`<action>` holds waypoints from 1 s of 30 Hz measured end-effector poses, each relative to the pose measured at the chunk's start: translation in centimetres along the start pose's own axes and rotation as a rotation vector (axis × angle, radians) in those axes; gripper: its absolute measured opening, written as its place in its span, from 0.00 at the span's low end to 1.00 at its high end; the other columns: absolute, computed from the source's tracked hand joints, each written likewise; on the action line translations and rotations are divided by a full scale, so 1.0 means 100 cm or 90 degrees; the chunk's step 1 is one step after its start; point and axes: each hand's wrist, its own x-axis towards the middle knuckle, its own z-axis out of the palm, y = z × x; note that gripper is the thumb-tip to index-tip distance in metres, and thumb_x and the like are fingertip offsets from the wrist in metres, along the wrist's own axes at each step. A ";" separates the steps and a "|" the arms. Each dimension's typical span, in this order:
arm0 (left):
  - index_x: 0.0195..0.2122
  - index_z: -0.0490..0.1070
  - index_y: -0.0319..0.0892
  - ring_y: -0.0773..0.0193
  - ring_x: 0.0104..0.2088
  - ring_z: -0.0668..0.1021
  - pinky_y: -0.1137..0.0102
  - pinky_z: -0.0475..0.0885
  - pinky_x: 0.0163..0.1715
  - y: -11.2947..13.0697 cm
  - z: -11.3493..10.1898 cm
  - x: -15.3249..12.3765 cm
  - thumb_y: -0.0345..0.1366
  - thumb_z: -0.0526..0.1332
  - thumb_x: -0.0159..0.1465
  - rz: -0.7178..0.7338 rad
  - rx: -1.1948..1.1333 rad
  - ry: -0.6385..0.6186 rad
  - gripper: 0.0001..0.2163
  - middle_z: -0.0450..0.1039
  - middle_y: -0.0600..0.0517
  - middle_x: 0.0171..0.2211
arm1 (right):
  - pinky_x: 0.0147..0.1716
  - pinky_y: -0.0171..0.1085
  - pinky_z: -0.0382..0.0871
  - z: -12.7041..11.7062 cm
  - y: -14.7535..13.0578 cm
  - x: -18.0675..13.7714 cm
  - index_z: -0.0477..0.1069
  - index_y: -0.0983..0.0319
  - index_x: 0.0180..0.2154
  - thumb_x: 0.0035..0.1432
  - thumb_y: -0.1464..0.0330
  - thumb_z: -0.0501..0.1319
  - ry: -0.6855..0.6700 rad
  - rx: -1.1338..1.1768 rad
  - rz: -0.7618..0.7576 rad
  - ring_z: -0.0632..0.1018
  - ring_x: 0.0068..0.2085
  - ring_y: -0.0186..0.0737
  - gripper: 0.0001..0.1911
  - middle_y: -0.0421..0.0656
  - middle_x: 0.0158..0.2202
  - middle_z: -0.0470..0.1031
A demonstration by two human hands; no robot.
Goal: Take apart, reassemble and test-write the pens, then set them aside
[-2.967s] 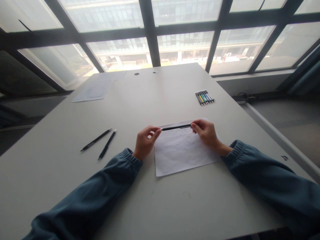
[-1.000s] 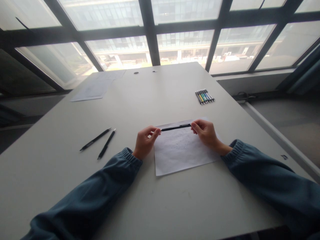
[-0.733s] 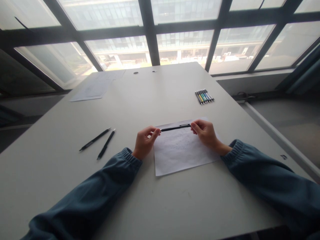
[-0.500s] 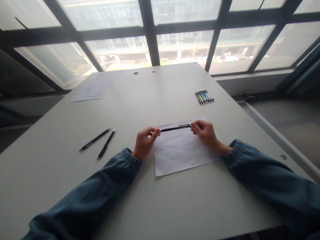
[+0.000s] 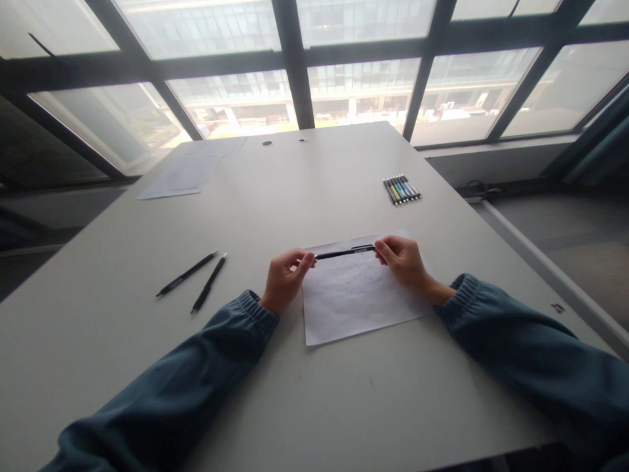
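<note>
A black pen (image 5: 341, 253) is stretched nearly level between my two hands, above the far part of a sheet of paper (image 5: 354, 308) with faint marks. Its left end is pinched by my left hand (image 5: 287, 277), thumb against fingers. At the clip end, my right hand (image 5: 401, 264) pinches it the same way. Both tips are partly hidden by the fingers. To the left of my left hand, two more dark pens lie apart on the table: a longer-looking pen (image 5: 187, 274) and a second pen (image 5: 209, 283) beside it.
A row of several colored pens (image 5: 402, 189) lies at the back right of the white table (image 5: 275, 216). Papers (image 5: 179, 174) rest at the far left. A small dark piece (image 5: 557, 308) sits near the right edge. Windows (image 5: 363, 92) stand behind.
The pen has turned slightly about its length between my fingers, so its clip shows at a different angle. Both hands stay in place.
</note>
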 end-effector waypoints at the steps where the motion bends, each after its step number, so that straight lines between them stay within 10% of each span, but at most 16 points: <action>1: 0.29 0.77 0.40 0.63 0.30 0.80 0.71 0.73 0.32 0.000 0.000 0.000 0.48 0.62 0.67 -0.001 0.000 -0.001 0.17 0.79 0.49 0.27 | 0.23 0.34 0.63 0.000 -0.001 0.000 0.73 0.62 0.26 0.62 0.48 0.61 -0.001 -0.001 0.001 0.70 0.23 0.34 0.25 0.40 0.21 0.71; 30: 0.27 0.78 0.40 0.63 0.29 0.81 0.71 0.73 0.32 0.002 0.000 0.000 0.47 0.62 0.67 -0.006 0.008 0.001 0.18 0.80 0.49 0.26 | 0.23 0.33 0.62 0.001 -0.002 0.000 0.72 0.63 0.24 0.62 0.48 0.61 -0.008 0.013 0.007 0.69 0.22 0.32 0.26 0.39 0.20 0.70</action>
